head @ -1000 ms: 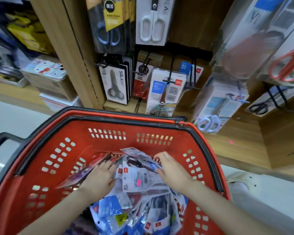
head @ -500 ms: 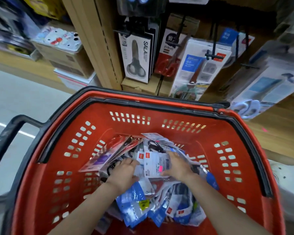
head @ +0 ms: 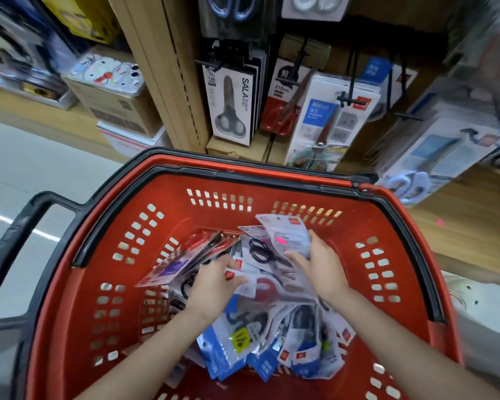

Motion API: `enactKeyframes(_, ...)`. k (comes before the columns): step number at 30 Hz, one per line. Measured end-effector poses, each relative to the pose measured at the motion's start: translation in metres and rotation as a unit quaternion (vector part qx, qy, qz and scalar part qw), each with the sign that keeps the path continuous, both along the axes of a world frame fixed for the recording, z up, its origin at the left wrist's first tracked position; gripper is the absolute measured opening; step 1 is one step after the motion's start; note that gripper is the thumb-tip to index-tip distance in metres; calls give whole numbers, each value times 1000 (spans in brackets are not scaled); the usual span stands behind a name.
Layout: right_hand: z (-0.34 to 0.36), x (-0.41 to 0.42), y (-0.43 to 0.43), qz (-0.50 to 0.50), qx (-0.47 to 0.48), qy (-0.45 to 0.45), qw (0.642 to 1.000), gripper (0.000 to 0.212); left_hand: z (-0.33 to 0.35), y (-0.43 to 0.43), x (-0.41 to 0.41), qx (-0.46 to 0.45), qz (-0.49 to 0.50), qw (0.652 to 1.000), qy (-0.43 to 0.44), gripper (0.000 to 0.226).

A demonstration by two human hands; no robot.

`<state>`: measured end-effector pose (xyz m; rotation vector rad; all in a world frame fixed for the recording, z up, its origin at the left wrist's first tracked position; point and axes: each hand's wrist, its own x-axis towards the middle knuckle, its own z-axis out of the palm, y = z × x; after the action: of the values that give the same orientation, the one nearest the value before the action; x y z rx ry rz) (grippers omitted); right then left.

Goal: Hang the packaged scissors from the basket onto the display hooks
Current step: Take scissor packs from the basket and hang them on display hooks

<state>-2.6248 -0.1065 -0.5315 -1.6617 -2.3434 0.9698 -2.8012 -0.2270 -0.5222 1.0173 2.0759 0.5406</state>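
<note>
Gripping a pink-tagged scissors packet (head: 286, 229) in the right hand (head: 321, 268), tilted up near the red basket's (head: 162, 327) far wall; pinching a white packet (head: 244, 284) atop the pile (head: 272, 342) with the left hand (head: 211, 287). Beyond the far rim, hooks (head: 352, 96) hung with scissors.

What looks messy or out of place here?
Nothing looks damaged. The packs in the basket lie in a jumbled heap, overlapping at all angles, unlike the SALA pack hanging neatly above. The right hand holds one white pack tilted up.
</note>
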Motion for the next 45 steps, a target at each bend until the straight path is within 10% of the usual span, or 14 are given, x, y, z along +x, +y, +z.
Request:
enactKeyframes(9,64,1,-30,-20,-21,138,990,33,49,17,25,176,87,974,-114,23)
enactKeyframes(22,107,21,-58,-24,-101,238,966,29,111,27,52,179,209,933,-230,35)
enactKeyframes(32,119,19,-82,10,-68,171,983,70,112,26,70,139,250,913,-289,27)
enactKeyframes(39,94,25,-76,-96,-112,251,957,8,113,19,71,134,231,882,-388,19)
enactKeyframes(45,105,42,-65,-55,-188,287,938,28,92,21,37,128,-66,984,-101,55)
